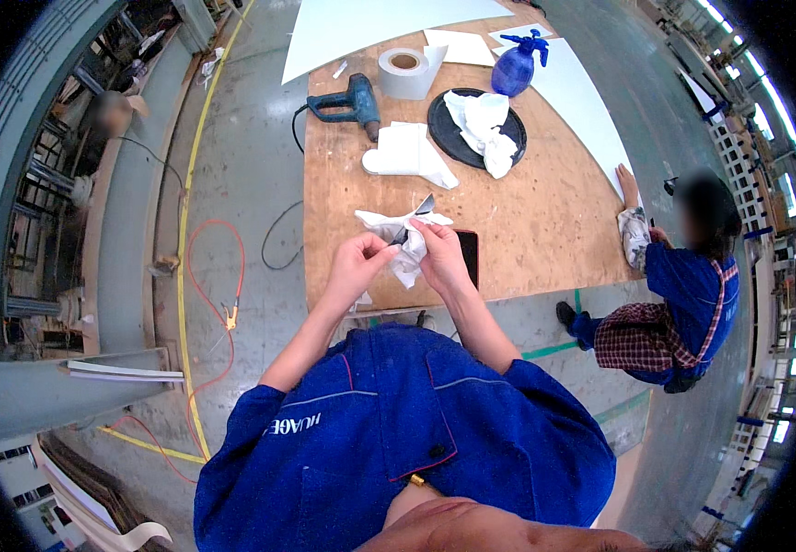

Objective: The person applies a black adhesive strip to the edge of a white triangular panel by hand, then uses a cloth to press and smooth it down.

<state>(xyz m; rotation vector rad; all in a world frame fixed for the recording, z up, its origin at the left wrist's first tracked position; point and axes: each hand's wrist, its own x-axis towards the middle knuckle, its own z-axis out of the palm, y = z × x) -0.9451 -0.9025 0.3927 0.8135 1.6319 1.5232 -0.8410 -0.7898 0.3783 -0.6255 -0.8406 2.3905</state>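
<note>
Both hands are close together over the near edge of the wooden table, working at a crumpled white cloth (407, 265). My left hand (358, 262) pinches at the cloth's left side, its fingertips against a small dark piece among the folds. The cloth's right side is gripped by my right hand (441, 258), thumb on top. A thin grey, pointed piece (426, 204) sticks up out of the cloth; its kind is unclear, as the folds hide the rest. Beside my right hand lies a dark phone-like slab (468, 256) with a red edge.
On the wooden table (564, 230) are a blue heat gun (347, 106), a white tape roll (405, 74), folded white cloth (407, 156), a black round tray (444, 129) with crumpled cloth, and a blue spray bottle (515, 64). A co-worker (692, 276) stands at right.
</note>
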